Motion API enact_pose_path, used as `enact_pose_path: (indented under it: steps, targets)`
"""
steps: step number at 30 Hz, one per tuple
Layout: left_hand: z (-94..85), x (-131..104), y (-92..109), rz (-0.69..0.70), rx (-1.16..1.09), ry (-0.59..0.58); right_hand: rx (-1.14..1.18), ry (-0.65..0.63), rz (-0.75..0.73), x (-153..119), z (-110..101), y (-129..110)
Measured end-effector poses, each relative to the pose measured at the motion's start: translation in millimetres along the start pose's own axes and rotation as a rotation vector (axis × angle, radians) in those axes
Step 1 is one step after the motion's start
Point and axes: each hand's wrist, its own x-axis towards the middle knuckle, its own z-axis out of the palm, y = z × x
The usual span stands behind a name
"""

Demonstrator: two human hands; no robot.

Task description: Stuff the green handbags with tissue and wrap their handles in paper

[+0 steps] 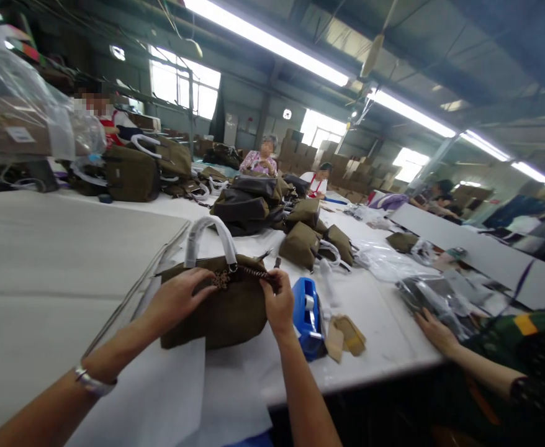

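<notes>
An olive-green handbag [228,320] stands on the white table in front of me, its handle [211,233] wrapped in white film. My left hand [184,295] reaches over the bag's upper left, fingertips and thumb closing on a brown openwork charm [220,280]. At the bag's top right corner, my right hand [279,301] pinches the end of a dark braided strip [254,272] that runs from the handle's base. Just right of that hand is a blue tape dispenser [306,316]. Brown card tags [347,336] lie beside the dispenser.
A heap of olive and black bags [254,205] covers the table beyond. On the right, a co-worker's hand [435,332] rests by a plastic-wrapped dark item [433,298]. Clear plastic bags [384,257] lie near it. White sheets [161,385] sit at the near edge. Other people work farther back.
</notes>
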Motion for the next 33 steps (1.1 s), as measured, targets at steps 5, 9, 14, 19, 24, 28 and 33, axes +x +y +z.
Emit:
enact_pose_path:
  steps: [5,9,14,19,24,28,33]
  targets:
    - [33.1,-5.3,27.6,-0.079,-0.041,0.102,0.031,0.048,-0.047,-19.0,-3.4,-1.5]
    - [45.3,-8.1,34.3,-0.106,-0.025,0.179,0.067,0.035,-0.102,-30.5,-6.7,0.9]
    - [18.4,0.2,21.2,-0.032,-0.078,0.066,0.082,0.025,-0.130,-34.9,-22.7,11.8]
    - [-25.6,33.6,10.6,0.021,-0.120,-0.088,0.117,-0.066,-0.187,-37.8,-34.6,8.4]
    - [-55.5,55.4,15.7,0.033,-0.238,-0.330,0.115,-0.164,-0.298,-36.5,-44.2,-1.4]
    - [-62.5,55.0,23.0,0.046,-0.409,-0.572,-0.007,-0.214,-0.247,-32.8,-59.1,-6.8]
    - [-54.4,47.1,18.6,-0.040,-0.417,-0.575,-0.349,-0.161,-0.121,-29.3,-89.7,-38.9]
